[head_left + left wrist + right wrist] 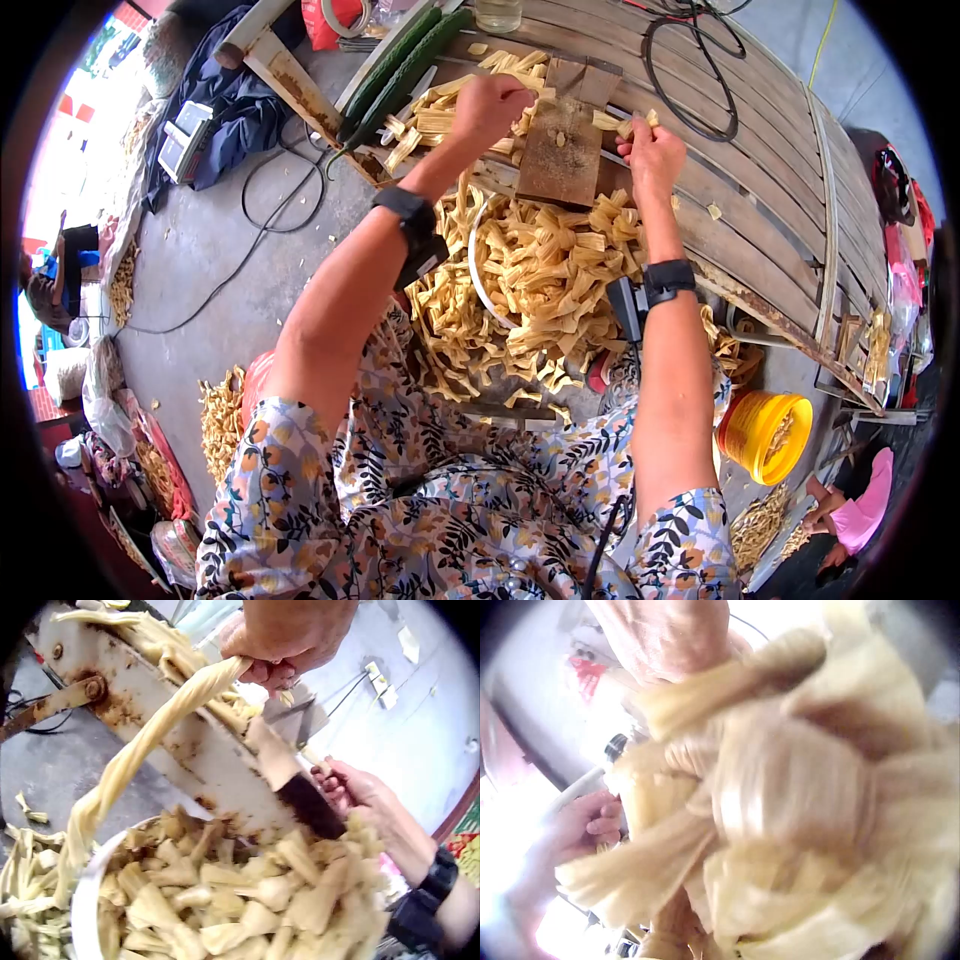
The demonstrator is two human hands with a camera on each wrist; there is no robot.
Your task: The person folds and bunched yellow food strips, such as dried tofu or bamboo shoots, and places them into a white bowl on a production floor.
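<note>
My left hand is curled over the slatted table, left of a wooden block. In the left wrist view it grips the end of a long twisted pale yellow strip that hangs down beside a basin. My right hand is at the block's right side and pinches a small pale yellow piece between thumb and fingers. Crumbs and a small bit lie on the block. More flat strips are piled by the left hand. Below the block, a white-rimmed basin is heaped with knotted yellow pieces.
Two long green cucumbers lie at the table's left edge. A black cable loops across the slats. A glass jar stands at the back. Right of my lap is a yellow bucket. Another person is at lower right.
</note>
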